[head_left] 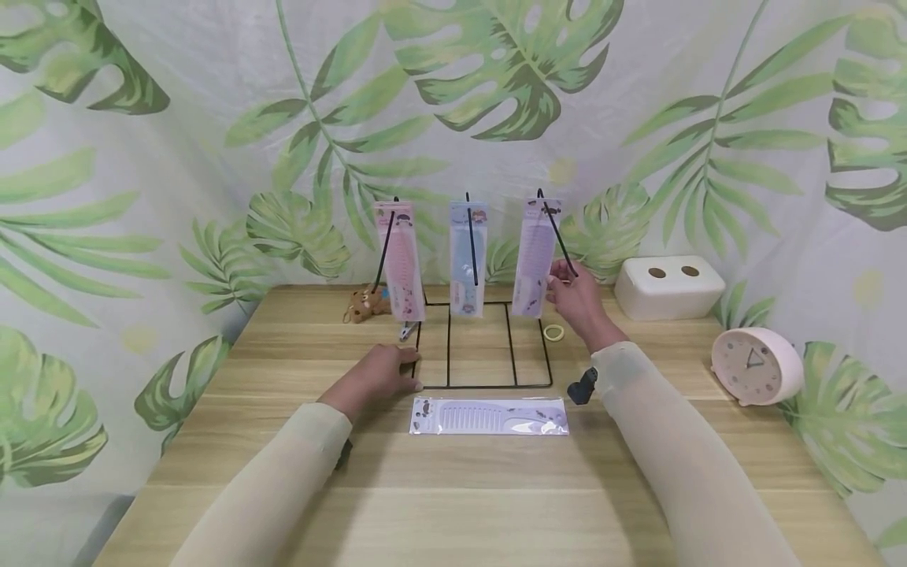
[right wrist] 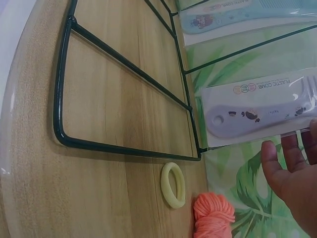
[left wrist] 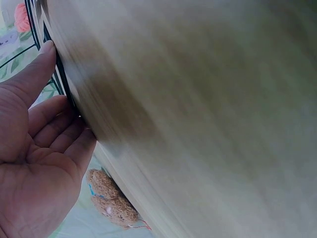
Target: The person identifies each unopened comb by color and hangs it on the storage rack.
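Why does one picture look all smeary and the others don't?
Left wrist view: the wooden table fills the frame and is smeared and out of focus, too close to the lens; the left hand is sharper. Right wrist view: crisp, the comb packet print is readable, though the table edge bows. Head view: evenly lit, soft shadows under the arms.

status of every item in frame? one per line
pink comb pack: hanging on left hook
blue comb pack: hanging on middle hook
purple comb pack: hanging on right hook, right hand touching it
flat comb pack: lying on table
wire rack: upright, left hand resting on base
clock: tilted
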`<state>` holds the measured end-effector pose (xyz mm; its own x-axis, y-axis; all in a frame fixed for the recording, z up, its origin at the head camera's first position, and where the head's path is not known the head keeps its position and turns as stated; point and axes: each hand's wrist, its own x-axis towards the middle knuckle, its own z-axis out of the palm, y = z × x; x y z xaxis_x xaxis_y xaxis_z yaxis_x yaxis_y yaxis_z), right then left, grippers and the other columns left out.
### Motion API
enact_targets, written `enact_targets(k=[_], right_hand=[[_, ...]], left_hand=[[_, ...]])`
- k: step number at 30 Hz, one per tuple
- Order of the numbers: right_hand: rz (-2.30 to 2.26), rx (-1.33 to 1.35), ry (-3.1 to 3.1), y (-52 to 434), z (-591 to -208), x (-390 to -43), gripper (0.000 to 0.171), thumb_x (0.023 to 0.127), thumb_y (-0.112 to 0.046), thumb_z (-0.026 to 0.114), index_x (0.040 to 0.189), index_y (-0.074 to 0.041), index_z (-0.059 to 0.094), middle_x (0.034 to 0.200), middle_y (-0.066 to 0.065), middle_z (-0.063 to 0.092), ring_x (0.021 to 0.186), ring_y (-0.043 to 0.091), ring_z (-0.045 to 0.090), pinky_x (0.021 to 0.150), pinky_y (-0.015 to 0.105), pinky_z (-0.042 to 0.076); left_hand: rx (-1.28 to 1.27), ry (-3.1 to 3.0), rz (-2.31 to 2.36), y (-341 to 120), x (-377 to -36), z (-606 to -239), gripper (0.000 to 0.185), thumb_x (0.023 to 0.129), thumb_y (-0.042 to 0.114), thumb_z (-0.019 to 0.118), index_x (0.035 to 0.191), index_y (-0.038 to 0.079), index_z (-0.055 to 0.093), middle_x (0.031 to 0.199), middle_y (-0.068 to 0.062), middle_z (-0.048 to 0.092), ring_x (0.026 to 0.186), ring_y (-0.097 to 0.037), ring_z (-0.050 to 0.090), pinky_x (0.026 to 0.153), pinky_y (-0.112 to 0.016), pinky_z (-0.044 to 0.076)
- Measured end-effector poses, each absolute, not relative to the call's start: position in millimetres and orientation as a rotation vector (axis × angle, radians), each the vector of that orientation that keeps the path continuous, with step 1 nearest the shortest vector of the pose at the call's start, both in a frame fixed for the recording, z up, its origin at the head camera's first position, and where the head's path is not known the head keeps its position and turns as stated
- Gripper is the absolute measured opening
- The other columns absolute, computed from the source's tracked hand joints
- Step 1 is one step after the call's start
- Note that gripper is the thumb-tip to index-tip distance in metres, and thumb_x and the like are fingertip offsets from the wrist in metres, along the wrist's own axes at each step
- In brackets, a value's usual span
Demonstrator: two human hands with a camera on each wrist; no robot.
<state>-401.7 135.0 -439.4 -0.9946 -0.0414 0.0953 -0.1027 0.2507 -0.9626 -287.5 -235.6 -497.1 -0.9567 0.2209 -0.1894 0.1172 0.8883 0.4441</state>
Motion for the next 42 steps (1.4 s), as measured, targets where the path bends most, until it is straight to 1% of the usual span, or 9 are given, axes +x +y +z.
enact_targets(k=[3,8,13,17,20,22,28,35,42], right_hand=[[1.868,0.146,-2.462,137,-443,-402,0.022,0.113,-0.017,0.058,0.129,-0.002,0.059,0.125,0.015,0.065,0.103,0.028,0.070,0.069,0.024,0.059],[1.796,0.203,-2.479,139,-442,-407,0.020,0.112,-0.017,0.059,0.127,-0.004,0.061,0.119,0.012,0.064,0.092,0.023,0.065,0.059,0.027,0.053],[1.810,0.215,-2.506,141,-438,-409,0.025,0.113,-0.020,0.058,0.133,-0.006,0.062,0.125,0.014,0.066,0.100,0.032,0.067,0.060,0.034,0.057],[1.842,0.250,-2.494,144,-438,-406,0.031,0.113,-0.019,0.059,0.140,-0.003,0.059,0.129,0.016,0.064,0.107,0.040,0.066,0.061,0.031,0.058],[1.762,0.306,-2.521,147,-438,-400,0.034,0.111,-0.017,0.064,0.138,0.001,0.058,0.126,0.017,0.064,0.105,0.033,0.065,0.064,0.024,0.058],[1.629,0.397,-2.597,149,-437,-392,0.034,0.108,-0.017,0.068,0.135,0.003,0.060,0.123,0.017,0.066,0.106,0.028,0.065,0.073,0.025,0.061],[1.184,0.978,-2.882,147,-440,-351,0.042,0.098,-0.014,0.081,0.136,-0.002,0.068,0.125,0.018,0.075,0.116,0.032,0.072,0.099,0.048,0.064],[0.752,1.498,-3.019,134,-463,-302,0.054,0.091,-0.027,0.090,0.139,-0.010,0.072,0.131,0.008,0.076,0.120,0.024,0.071,0.106,0.047,0.060],[0.539,1.599,-2.949,128,-481,-284,0.050,0.090,-0.019,0.090,0.136,-0.009,0.074,0.131,0.006,0.074,0.120,0.022,0.068,0.108,0.043,0.058]], left_hand=[[0.259,2.817,0.643,-236,-287,-498,0.068,0.094,0.029,0.087,0.154,0.008,0.062,0.165,-0.015,0.055,0.156,-0.044,0.046,0.131,-0.059,0.035],[0.264,2.818,0.642,-236,-287,-498,0.068,0.095,0.029,0.087,0.154,0.008,0.061,0.165,-0.015,0.054,0.156,-0.043,0.046,0.131,-0.059,0.035],[0.275,2.829,0.621,-236,-288,-499,0.069,0.095,0.030,0.087,0.155,0.007,0.060,0.164,-0.015,0.055,0.156,-0.043,0.046,0.131,-0.058,0.036],[0.285,2.832,0.613,-237,-289,-501,0.069,0.095,0.031,0.087,0.154,0.007,0.061,0.164,-0.015,0.056,0.155,-0.043,0.047,0.131,-0.058,0.037],[0.277,2.824,0.632,-237,-289,-502,0.068,0.095,0.030,0.086,0.154,0.007,0.061,0.164,-0.014,0.056,0.156,-0.042,0.047,0.131,-0.057,0.036],[0.274,2.819,0.642,-237,-290,-502,0.067,0.096,0.030,0.086,0.154,0.007,0.061,0.164,-0.014,0.056,0.156,-0.042,0.047,0.131,-0.058,0.036],[0.261,2.826,0.642,-237,-290,-499,0.067,0.096,0.030,0.086,0.154,0.009,0.061,0.164,-0.015,0.055,0.155,-0.043,0.047,0.131,-0.059,0.036],[0.281,2.831,0.617,-236,-290,-494,0.067,0.096,0.031,0.086,0.154,0.009,0.062,0.165,-0.014,0.054,0.156,-0.044,0.045,0.131,-0.060,0.035],[0.254,2.819,0.615,-235,-289,-496,0.068,0.095,0.032,0.086,0.155,0.010,0.061,0.167,-0.013,0.053,0.157,-0.044,0.044,0.132,-0.059,0.033]])
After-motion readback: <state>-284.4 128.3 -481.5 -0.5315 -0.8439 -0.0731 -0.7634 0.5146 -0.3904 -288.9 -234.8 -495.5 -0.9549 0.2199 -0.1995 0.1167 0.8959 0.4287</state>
